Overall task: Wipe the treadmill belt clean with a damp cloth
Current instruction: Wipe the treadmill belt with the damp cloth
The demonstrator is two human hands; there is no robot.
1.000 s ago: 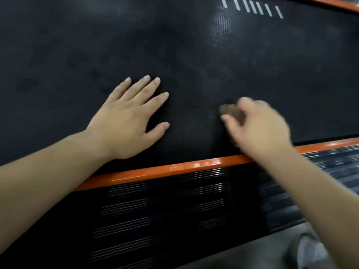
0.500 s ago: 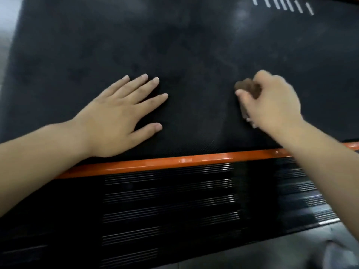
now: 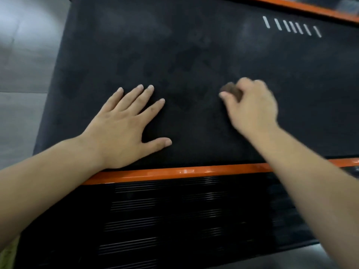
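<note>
With your left hand [image 3: 124, 129] spread flat on the treadmill belt [image 3: 194, 45] just past the orange side rail [image 3: 184, 171] and your right hand [image 3: 252, 107] pinching the balled brown cloth [image 3: 232, 90] farther past it, that small wad may skip patches.

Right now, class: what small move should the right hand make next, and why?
Probably sweep the cloth up the belt toward the white marks. The right hand grips the cloth bunched against the belt, pale hazy smears show above it, and the left hand lies flat, bracing.
</note>
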